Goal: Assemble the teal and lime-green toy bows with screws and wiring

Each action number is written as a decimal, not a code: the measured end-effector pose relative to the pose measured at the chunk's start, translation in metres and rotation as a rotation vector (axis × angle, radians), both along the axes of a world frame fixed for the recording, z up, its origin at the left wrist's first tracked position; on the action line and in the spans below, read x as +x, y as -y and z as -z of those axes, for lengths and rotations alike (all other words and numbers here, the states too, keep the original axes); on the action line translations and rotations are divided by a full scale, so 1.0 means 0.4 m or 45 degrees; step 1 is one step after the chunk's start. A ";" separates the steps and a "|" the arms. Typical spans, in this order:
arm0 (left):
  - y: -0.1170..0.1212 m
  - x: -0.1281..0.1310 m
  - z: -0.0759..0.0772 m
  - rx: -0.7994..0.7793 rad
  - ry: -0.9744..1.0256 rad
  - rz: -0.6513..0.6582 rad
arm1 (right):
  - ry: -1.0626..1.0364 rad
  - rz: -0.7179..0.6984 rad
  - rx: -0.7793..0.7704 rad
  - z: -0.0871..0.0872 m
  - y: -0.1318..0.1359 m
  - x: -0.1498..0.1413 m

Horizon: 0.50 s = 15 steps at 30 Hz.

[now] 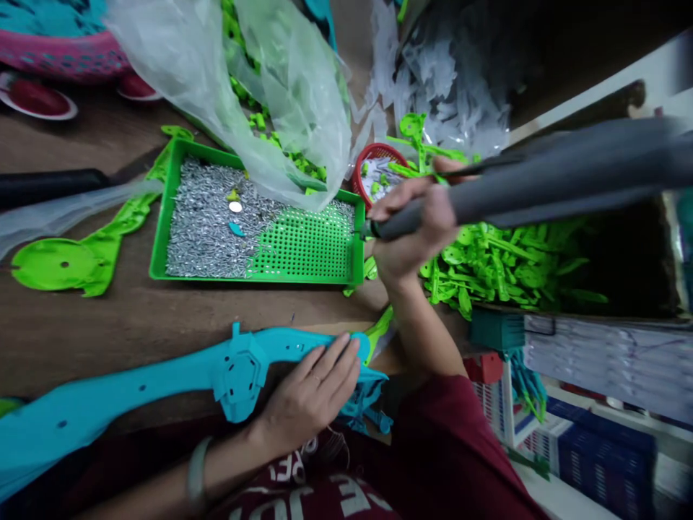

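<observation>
My left hand (319, 393) lies flat, fingers stretched out, over the right end of a long blue plastic part (162, 375) that has a hexagonal boss near its middle. In my right hand (414, 227) is a dark grey inline electric screwdriver (503, 191), fingers wrapped round its front end. Its tip points left, at the right edge of a green tray (257, 283); I cannot tell whether it touches. Small silver screws (208, 224) fill the tray's left part, and its perforated floor shows on the right.
Behind the tray lies a clear plastic bag (292, 94) of small green pieces. A red basket (357, 177) stands beside it. Green parts (498, 263) heap up in a box at the right. At left are a green part (65, 263), a black handle (51, 185) and a pink basket (65, 58).
</observation>
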State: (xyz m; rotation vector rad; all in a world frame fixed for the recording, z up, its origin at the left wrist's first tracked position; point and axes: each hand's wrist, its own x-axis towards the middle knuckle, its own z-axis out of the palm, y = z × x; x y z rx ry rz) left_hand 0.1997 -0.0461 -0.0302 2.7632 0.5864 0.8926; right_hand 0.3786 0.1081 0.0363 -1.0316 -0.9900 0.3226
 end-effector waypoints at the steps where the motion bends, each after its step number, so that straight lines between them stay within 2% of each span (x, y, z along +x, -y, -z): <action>1: -0.003 0.004 0.000 -0.030 0.003 0.032 | 0.025 0.051 -0.045 -0.033 0.055 0.000; 3: -0.006 0.009 0.002 -0.052 0.018 0.032 | 0.070 0.068 -0.200 -0.087 0.188 -0.003; 5: -0.005 0.012 0.004 -0.045 0.016 0.017 | 0.109 -0.042 -0.330 -0.114 0.325 -0.014; 8: -0.003 0.017 0.003 -0.008 -0.012 0.024 | 0.133 -0.088 -0.381 -0.098 0.476 -0.036; 11: -0.001 0.021 0.000 0.066 -0.041 0.009 | 0.133 -0.046 -0.336 -0.055 0.538 -0.049; 14: -0.001 0.024 -0.003 0.122 -0.063 0.005 | 0.103 -0.062 -0.211 -0.029 0.548 -0.051; 15: 0.000 0.025 -0.003 0.129 -0.068 0.008 | 0.094 -0.076 -0.272 -0.025 0.548 -0.050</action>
